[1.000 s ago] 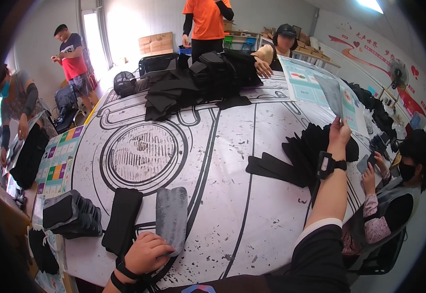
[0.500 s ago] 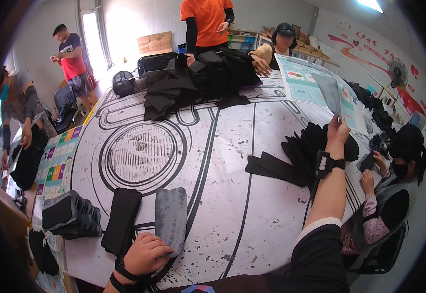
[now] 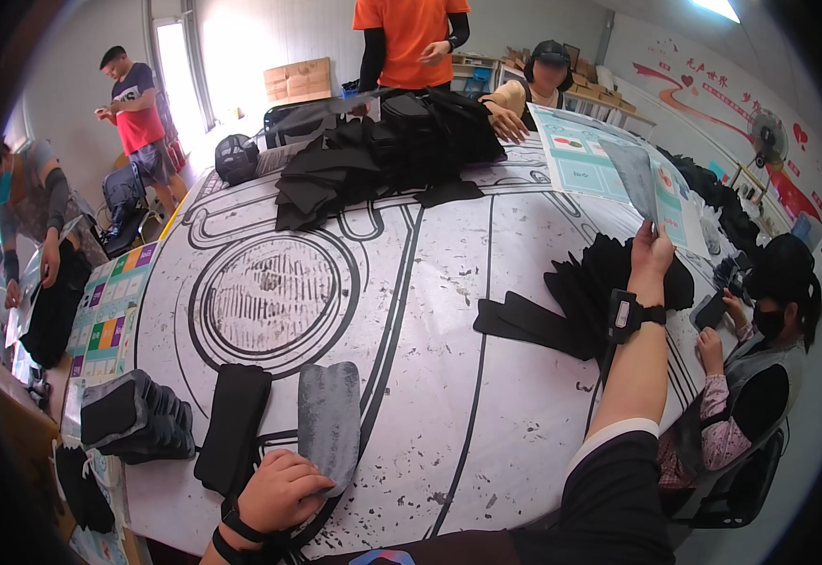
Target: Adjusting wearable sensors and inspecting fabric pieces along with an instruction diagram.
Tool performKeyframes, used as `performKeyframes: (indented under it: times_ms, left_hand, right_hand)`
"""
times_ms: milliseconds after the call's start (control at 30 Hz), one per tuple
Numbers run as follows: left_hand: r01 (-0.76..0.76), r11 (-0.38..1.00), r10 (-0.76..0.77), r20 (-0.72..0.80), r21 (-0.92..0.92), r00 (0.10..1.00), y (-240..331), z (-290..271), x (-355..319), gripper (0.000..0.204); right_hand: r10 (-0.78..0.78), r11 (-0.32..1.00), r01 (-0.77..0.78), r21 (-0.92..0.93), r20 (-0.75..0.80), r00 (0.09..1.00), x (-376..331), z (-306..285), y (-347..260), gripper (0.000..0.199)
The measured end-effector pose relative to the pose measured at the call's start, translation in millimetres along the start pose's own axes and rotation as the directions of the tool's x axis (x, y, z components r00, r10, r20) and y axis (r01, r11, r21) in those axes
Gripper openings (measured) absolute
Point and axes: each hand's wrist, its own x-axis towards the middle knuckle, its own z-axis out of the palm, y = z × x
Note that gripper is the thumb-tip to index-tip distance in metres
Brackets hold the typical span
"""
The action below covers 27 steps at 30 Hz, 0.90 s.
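Observation:
My left hand (image 3: pixel 284 492) rests at the table's near edge, its bent fingers lying over the lower end of a mottled grey oblong cloth piece (image 3: pixel 328 419). Just left of that piece lies a narrow black stack of cloth pieces (image 3: pixel 235 426). Further left stands a taller stack of grey-and-black pieces (image 3: pixel 138 414). Raised at the right, my right hand (image 3: pixel 653 252) pinches the lower end of another grey cloth piece (image 3: pixel 631 177), which stands upright. Beneath and beside this hand spreads a fanned pile of black pieces (image 3: pixel 576 297).
A large black heap (image 3: pixel 382 151) covers the table's far side, near a person in orange (image 3: pixel 411 42) and a seated person in a cap (image 3: pixel 547 80). A printed sheet (image 3: pixel 571 155) lies behind my right hand. Other people work at the left (image 3: pixel 29 207) and right (image 3: pixel 759 377).
The person in orange has shifted slightly right, and a dark piece is now lifted above the far heap. At the left, a co-worker's hands have moved a little. My hands stay put.

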Motion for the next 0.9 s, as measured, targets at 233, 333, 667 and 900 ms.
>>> performKeyframes:
  times_ms: [233, 333, 667, 900]
  left_hand:
    - [-0.004, 1.0, 0.004, 0.004, 0.001, 1.0, -2, 0, 0, 0.024]
    - [-0.004, 1.0, 0.004, 0.008, 0.007, 1.0, -3, 0, 0, 0.024]
    - [0.005, 1.0, -0.005, 0.017, -0.001, 1.0, -4, 1, 0, 0.025]
    - [0.014, 1.0, -0.013, 0.02, -0.002, 1.0, -4, 0, -1, 0.025]
  right_hand:
    - [-0.016, 1.0, 0.016, -0.006, -0.015, 1.0, 4, -2, 2, 0.028]
    - [0.017, 1.0, -0.017, 0.018, 0.021, 1.0, 7, -4, 1, 0.029]
    - [-0.015, 1.0, 0.015, -0.003, 0.002, 1.0, -3, 10, 2, 0.029]
    - [0.159, 0.987, -0.155, -0.046, 0.108, 0.981, -24, 34, -2, 0.052]
